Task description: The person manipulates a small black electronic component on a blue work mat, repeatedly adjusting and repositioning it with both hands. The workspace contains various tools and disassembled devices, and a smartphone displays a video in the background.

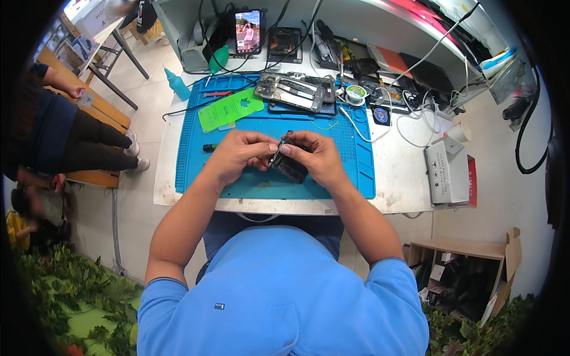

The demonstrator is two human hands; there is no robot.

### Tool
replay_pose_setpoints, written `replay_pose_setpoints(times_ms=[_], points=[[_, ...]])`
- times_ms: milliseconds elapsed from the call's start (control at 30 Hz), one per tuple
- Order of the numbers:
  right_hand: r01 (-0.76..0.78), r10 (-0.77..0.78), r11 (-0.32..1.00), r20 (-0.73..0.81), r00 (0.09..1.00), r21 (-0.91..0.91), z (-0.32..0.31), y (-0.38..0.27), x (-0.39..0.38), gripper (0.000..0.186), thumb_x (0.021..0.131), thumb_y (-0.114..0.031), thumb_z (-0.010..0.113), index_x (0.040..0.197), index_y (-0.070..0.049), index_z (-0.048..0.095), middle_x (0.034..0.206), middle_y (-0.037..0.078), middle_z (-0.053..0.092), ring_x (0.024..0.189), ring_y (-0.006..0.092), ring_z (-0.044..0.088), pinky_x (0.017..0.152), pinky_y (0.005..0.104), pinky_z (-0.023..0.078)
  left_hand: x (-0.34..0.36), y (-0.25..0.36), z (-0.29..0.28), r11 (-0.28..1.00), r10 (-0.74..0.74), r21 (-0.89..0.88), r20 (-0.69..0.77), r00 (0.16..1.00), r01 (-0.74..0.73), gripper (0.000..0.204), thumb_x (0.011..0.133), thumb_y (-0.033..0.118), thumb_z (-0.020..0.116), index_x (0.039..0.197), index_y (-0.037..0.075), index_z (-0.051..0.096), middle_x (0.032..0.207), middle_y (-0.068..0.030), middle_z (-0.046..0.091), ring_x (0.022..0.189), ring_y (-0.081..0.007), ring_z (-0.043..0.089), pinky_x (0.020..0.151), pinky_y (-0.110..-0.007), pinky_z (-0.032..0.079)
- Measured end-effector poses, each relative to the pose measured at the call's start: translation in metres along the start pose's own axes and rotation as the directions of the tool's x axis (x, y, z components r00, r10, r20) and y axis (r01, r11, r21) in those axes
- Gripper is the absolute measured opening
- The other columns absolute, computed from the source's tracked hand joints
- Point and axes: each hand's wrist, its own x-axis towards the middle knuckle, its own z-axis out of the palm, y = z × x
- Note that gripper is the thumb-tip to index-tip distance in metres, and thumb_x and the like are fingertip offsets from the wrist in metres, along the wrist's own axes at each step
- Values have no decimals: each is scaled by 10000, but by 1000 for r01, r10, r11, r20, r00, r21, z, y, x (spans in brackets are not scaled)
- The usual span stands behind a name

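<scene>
Left hand (243,155) and right hand (320,155) meet at a flat black rectangular slab (291,169), the right holding it between thumb and fingers, the left narrowed to a pinch at its left edge; whether the left grips the slab or a small part there cannot be told. Beneath spreads a broad white tabletop (398,187), its front half mostly taken up by a blue rubber mat (255,185). An opened silver phone body (285,90) lies toward the tabletop's back edge, and a bright green flat sheet (228,110) lies left of it. The slab is held above the mat, near the middle of the tabletop's front edge. It looks light, stiff and smooth enough to slip, and probably fragile; its outer edges seem the safest hold, with little pressure on the broad face. A light blue squeeze bottle (177,84) stands by the tabletop's left edge, toward the back. Smaller, a green-and-black cylindrical handle (209,147) rests beside the left wrist. Smallest is the narrow metallic strip (275,158) along the slab's left edge, likely easy to bend.
</scene>
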Motion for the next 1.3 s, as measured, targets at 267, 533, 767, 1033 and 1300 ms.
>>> replay_pose_setpoints(times_ms=[267, 533, 767, 1033, 1300], points=[[-1, 2, 1000, 12, 1000, -13, 0, -2, 0, 309, 905, -164, 833, 1117, 35, 729, 1008, 109, 767, 905, 123, 698, 825, 271, 558, 1, -1, 0, 1000, -9, 21, -3, 1000, 9, 274, 926, 246, 792, 997, -15, 750, 781, -39, 691, 663, -111, 676, 583, -241, 558], [-14, 15, 999, 42, 999, -34, -1, -6, 0, 321, 889, -169, 849, 1113, 30, 733, 994, 98, 768, 903, 127, 709, 821, 274, 565, -3, 2, 6, 988, 59, 146, -51, 997, -51, 212, 934, 201, 751, 960, -9, 736, 774, -58, 703, 638, -111, 671, 567, -235, 549], [-36, 37, 998, 23, 999, -59, 1, -7, -2, 333, 887, -167, 851, 1120, 36, 728, 1003, 106, 765, 898, 129, 709, 818, 278, 568, -5, -5, 9, 960, 184, 236, -125, 975, -151, 182, 956, 157, 724, 943, -25, 723, 778, -69, 712, 639, -107, 673, 561, -233, 540], [-30, 30, 999, 14, 999, -35, -1, -5, -1, 336, 879, -169, 859, 1115, 33, 733, 989, 108, 768, 891, 129, 707, 813, 277, 566, -6, -1, 10, 986, 133, 118, -132, 982, -117, 155, 939, 132, 720, 906, -20, 722, 788, -75, 723, 656, -109, 682, 571, -236, 545], [-56, 54, 997, 52, 997, 44, -1, -10, -2, 312, 882, -167, 857, 1099, 25, 741, 1000, 85, 762, 899, 119, 699, 815, 262, 560, -3, -9, 7, 933, 279, 266, -115, 953, -241, 186, 964, 189, 740, 1007, 9, 740, 789, -20, 687, 615, -58, 570, 529, -198, 392]])
